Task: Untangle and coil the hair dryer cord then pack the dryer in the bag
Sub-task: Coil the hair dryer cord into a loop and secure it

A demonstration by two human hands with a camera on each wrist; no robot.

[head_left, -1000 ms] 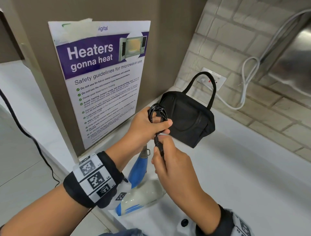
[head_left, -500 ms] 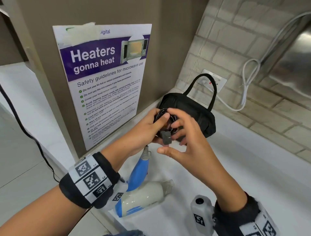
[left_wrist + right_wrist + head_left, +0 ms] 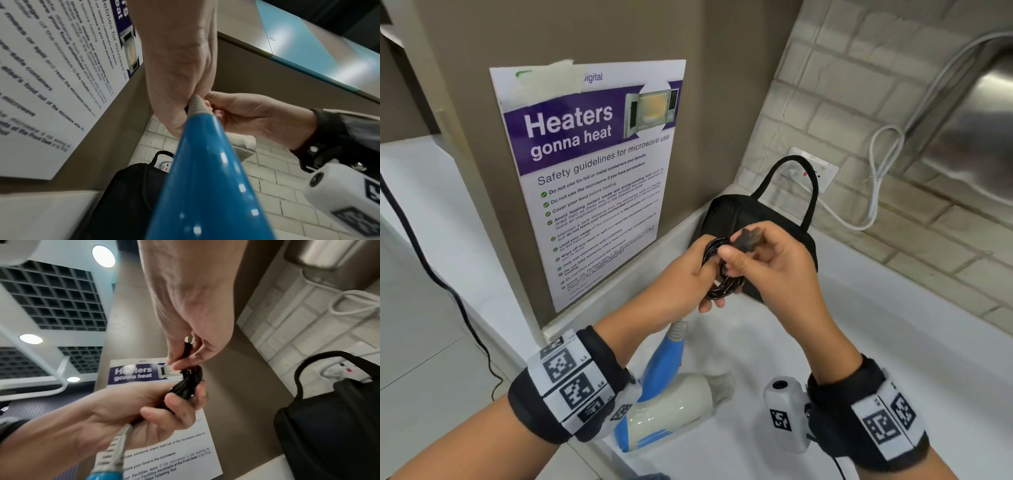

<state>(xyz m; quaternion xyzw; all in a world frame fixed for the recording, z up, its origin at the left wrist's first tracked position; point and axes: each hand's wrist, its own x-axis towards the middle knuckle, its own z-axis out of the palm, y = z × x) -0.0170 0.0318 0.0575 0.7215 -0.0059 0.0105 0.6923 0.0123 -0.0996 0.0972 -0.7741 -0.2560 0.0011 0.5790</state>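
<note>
White counter [image 3: 876, 342] ran along the tiled wall, w/ the microwave safety poster [image 3: 592, 178] on the brown panel at left. Vs 0.5 s before: right hand had turned, so the plug, which sat low betw. both hands, was up top at the fingertips; dryer and bag lay as they did.

Black bag [image 3: 763, 219] stood on the counter in the corner, handle up, just behind the hands. Couldn't tell from any view whether its top was open, or what was inside. The dryer was not in it.

Hair dryer [image 3: 671, 407] lay on its side on the counter near the front edge, under the left wrist: cream barrel, blue handle angled up toward the hands, grey strain relief at the handle's end running into the left palm (clear in right wrist view).

Left hand [image 3: 688, 277] was closed round the coiled black cord [image 3: 722, 284], fingers curled under the bundle, thumb on top. Coil was held in the air, above the dryer and in front of the bag.

Right hand [image 3: 774, 263] pinched the black plug [image 3: 748, 238] betw. thumb and fingers, touching the coil's upper side.
</note>
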